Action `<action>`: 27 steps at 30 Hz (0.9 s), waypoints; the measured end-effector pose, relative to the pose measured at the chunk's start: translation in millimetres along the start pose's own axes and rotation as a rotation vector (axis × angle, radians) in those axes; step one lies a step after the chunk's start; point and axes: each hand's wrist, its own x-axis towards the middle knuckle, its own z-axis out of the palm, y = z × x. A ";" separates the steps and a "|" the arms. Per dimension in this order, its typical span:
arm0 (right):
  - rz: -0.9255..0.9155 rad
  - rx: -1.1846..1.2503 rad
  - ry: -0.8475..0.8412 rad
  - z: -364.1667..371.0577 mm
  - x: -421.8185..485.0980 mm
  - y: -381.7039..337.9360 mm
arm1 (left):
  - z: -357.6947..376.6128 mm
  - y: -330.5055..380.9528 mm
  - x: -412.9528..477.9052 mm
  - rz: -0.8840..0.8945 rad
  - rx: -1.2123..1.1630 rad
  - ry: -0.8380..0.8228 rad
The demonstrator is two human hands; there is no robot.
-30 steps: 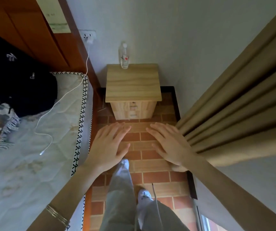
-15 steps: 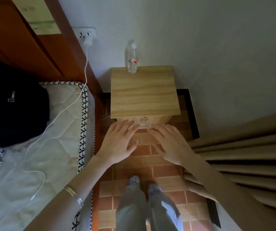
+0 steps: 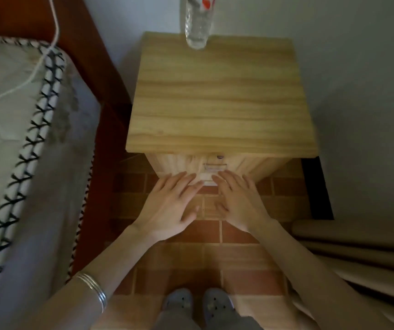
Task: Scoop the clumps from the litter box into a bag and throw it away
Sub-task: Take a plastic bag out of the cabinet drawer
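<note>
No litter box, scoop or bag is in view. My left hand [image 3: 171, 206] and my right hand [image 3: 237, 203] are held out flat, palms down, fingers slightly spread, side by side just in front of a light wooden nightstand [image 3: 219, 96]. Their fingertips reach the lower drawer front [image 3: 211, 170] of the nightstand. Neither hand holds anything. A silver bangle sits on my left wrist.
A clear water bottle [image 3: 198, 22] stands at the back of the nightstand top. A mattress [image 3: 12, 139] with a white cable on it lies to the left. Beige curtain folds [image 3: 357, 253] hang at the right. My feet stand on the brick-pattern floor [image 3: 191, 265].
I have stepped closer to the nightstand, which now fills the middle of the view. Both hands stay open and have come up to its drawer front.
</note>
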 end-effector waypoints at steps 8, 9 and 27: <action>0.061 0.001 0.036 69.1 50.6 31.5 | 63.5 -16.3 20.9 -0.021 -0.028 -0.024; 0.068 0.004 0.037 71.2 52.2 31.9 | 65.9 -17.9 20.8 -0.017 -0.026 -0.029; 0.131 0.006 -0.083 104.8 -40.0 -15.1 | 62.8 8.4 -40.5 0.048 -0.055 -0.059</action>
